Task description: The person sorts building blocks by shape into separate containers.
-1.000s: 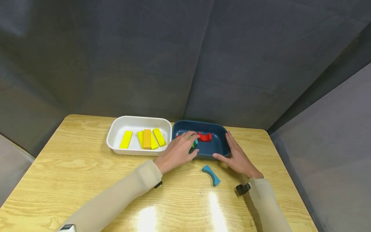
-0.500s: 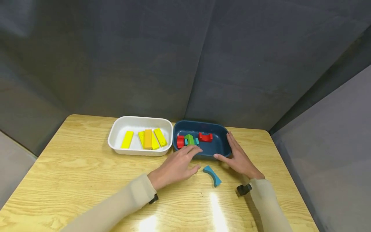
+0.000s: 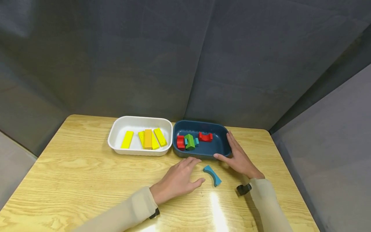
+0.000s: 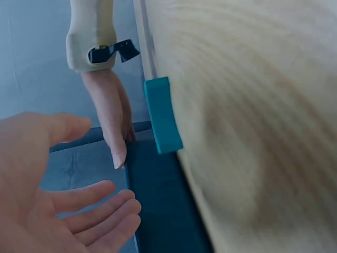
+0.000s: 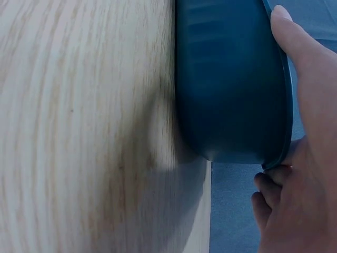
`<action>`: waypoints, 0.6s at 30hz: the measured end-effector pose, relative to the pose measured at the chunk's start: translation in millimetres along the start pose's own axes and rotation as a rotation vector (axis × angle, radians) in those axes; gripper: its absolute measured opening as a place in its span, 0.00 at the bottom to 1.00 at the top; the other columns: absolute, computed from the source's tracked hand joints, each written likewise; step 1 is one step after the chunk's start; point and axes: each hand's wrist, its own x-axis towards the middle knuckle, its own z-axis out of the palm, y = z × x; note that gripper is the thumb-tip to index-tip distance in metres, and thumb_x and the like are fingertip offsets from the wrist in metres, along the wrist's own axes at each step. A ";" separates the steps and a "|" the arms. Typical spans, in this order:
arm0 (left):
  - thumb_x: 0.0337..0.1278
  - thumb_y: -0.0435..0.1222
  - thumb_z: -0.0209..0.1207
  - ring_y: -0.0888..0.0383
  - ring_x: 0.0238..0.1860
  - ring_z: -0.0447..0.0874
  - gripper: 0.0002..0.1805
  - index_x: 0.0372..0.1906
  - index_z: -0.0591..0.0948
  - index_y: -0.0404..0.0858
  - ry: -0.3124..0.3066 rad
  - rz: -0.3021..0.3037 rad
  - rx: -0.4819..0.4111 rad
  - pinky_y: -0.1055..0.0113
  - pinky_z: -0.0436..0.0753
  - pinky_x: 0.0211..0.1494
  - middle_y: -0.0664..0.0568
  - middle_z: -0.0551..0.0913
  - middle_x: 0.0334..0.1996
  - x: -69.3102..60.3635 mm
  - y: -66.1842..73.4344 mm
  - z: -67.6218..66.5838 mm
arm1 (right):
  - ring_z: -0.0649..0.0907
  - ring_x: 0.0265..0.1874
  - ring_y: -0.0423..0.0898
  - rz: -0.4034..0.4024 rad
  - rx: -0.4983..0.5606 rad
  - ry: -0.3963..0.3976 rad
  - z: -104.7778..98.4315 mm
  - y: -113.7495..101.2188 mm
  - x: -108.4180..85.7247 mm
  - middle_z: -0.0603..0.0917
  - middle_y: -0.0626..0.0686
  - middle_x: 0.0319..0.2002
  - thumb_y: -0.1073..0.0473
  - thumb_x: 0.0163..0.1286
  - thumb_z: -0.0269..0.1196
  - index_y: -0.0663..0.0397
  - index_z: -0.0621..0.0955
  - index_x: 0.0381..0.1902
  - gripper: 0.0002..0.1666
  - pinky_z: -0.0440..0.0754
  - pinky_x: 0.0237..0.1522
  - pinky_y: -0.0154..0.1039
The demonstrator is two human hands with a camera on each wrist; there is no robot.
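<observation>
My left hand (image 3: pixel 176 178) hovers over the table just left of a blue arch-shaped block (image 3: pixel 213 175), thumb and fingers spread and holding nothing. The left wrist view shows the same arch block (image 4: pixel 163 115) beyond the fingertips, with a gap between. My right hand (image 3: pixel 240 161) holds the right front corner of a dark blue bin (image 3: pixel 217 153). Its thumb lies on the rim and its fingers reach round the side, as the right hand (image 5: pixel 310 116) shows in its wrist view. Inside the bin lie red arch blocks (image 3: pixel 205 137) and a green block (image 3: pixel 189 142) against small blue pieces (image 3: pixel 196 142).
A white bin (image 3: pixel 118 149) stands directly left of the dark blue one. It holds several yellow blocks (image 3: pixel 127 139) and an orange block (image 3: pixel 148 139). Dark cloth (image 3: pixel 145 64) hangs behind the table (image 3: pixel 87 167).
My left hand has come out of the dark blue bin toward me, uncovering the red and green blocks, and has moved down beside the blue arch block. The right hand keeps its place.
</observation>
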 end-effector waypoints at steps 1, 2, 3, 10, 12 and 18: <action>0.69 0.55 0.68 0.50 0.64 0.84 0.36 0.73 0.78 0.39 -0.008 -0.007 -0.003 0.53 0.87 0.62 0.47 0.82 0.66 -0.6 0.2 2.1 | 0.47 0.86 0.65 -0.002 0.001 0.001 0.0 0.0 -0.3 0.38 0.54 0.89 0.27 0.70 0.68 0.47 0.39 0.89 0.71 0.50 0.79 0.76; 0.69 0.55 0.68 0.50 0.64 0.83 0.36 0.72 0.78 0.39 -0.016 -0.016 -0.005 0.53 0.87 0.63 0.46 0.82 0.66 -1.0 0.5 4.1 | 0.47 0.86 0.65 -0.004 0.002 0.003 0.0 0.1 -0.6 0.38 0.55 0.89 0.27 0.70 0.68 0.48 0.39 0.89 0.71 0.50 0.79 0.76; 0.69 0.55 0.68 0.50 0.64 0.83 0.36 0.72 0.78 0.38 -0.022 -0.021 -0.007 0.53 0.87 0.63 0.46 0.82 0.66 -1.4 0.8 6.1 | 0.47 0.86 0.65 -0.006 0.003 0.005 0.1 0.0 -0.9 0.38 0.55 0.89 0.27 0.70 0.68 0.48 0.40 0.89 0.71 0.50 0.79 0.76; 0.66 0.57 0.69 0.49 0.63 0.83 0.38 0.71 0.78 0.37 -0.023 -0.047 0.023 0.55 0.87 0.63 0.46 0.82 0.65 -1.0 4.0 20.0 | 0.47 0.86 0.66 -0.008 0.001 0.004 0.1 -0.3 -0.5 0.37 0.53 0.89 0.27 0.70 0.68 0.49 0.39 0.89 0.71 0.50 0.78 0.76; 0.65 0.59 0.69 0.49 0.62 0.84 0.40 0.71 0.78 0.36 -0.020 -0.064 0.050 0.55 0.87 0.62 0.45 0.82 0.65 0.0 6.2 23.5 | 0.47 0.86 0.65 -0.009 0.002 0.004 0.6 -0.3 0.1 0.37 0.52 0.89 0.27 0.70 0.68 0.48 0.39 0.89 0.71 0.51 0.79 0.76; 0.64 0.61 0.69 0.47 0.60 0.86 0.43 0.70 0.78 0.32 -0.021 -0.067 0.136 0.56 0.90 0.56 0.41 0.82 0.64 5.8 15.9 33.6 | 0.47 0.86 0.65 -0.003 0.000 0.003 0.4 -0.7 0.3 0.37 0.52 0.89 0.26 0.70 0.68 0.49 0.39 0.89 0.71 0.51 0.79 0.75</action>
